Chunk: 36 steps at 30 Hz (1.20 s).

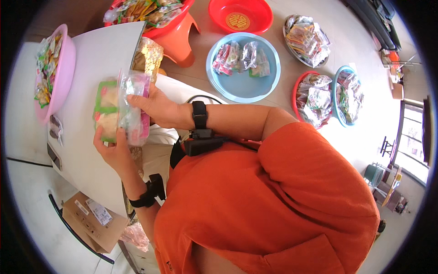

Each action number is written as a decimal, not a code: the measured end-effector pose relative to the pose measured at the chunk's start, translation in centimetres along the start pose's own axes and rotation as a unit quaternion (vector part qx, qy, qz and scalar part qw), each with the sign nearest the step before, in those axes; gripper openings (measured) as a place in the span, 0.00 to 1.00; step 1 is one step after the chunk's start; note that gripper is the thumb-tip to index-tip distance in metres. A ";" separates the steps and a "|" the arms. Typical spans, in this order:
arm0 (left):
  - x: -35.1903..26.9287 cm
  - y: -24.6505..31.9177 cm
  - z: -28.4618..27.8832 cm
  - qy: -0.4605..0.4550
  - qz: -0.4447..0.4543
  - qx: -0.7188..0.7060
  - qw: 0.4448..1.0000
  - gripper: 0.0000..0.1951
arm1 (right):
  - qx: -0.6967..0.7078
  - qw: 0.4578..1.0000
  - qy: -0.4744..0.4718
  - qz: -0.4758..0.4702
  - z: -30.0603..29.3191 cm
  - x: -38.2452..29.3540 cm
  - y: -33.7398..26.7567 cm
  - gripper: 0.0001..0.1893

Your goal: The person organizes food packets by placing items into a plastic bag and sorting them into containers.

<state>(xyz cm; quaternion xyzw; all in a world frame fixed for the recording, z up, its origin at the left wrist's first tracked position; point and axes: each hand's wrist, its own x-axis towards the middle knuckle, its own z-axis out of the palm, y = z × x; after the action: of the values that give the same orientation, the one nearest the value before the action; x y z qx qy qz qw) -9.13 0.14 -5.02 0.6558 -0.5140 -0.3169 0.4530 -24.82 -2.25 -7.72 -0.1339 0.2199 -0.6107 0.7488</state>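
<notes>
My right hand [159,106] grips a clear zip-top plastic bag [128,89], thumb on top and the other fingers hidden beneath. Pink-edged contents [145,125] show through the bag's right side. Past its red-lined edge lie two green-edged food packets [108,97] with pale contents, one beside the other. My left hand [114,150] holds the packets' near end, with fingertips on the packets and the bag. Whether the packets reach partly inside the bag, I cannot tell. Both hands are above the edge of a white table [85,65].
A pink basin [65,72] of packets, a small bag [55,128] and a phone [54,156] rest on the table. Beyond stand an orange stool [174,44], a blue basin [239,89] with several bagged packets, and a red basin [219,17]. A cardboard box [82,229] sits lower left.
</notes>
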 end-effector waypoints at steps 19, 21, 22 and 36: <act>7.8 -2.7 2.3 -0.095 0.318 0.362 0.871 0.32 | -0.416 0.849 0.284 -0.163 -26.0 -9.2 -27.5 0.12; 7.9 -3.2 2.5 -0.111 0.329 0.409 0.844 0.35 | -0.462 0.779 0.400 -0.139 -29.3 -10.7 -26.8 0.12; 7.9 -3.0 2.7 -0.116 0.333 0.423 0.834 0.37 | -0.514 0.735 0.423 -0.128 -32.7 -11.9 -26.5 0.12; 6.7 -1.2 4.3 -0.109 0.309 0.521 0.788 0.44 | -0.619 0.570 0.528 0.110 -48.3 -13.9 -15.2 0.19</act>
<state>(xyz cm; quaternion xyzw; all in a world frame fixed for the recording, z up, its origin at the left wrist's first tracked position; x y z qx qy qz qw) -10.63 -7.37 -7.46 0.5591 -0.8226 0.0862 0.0575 -63.85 11.27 -40.21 -0.1934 0.9139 -0.2008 0.2951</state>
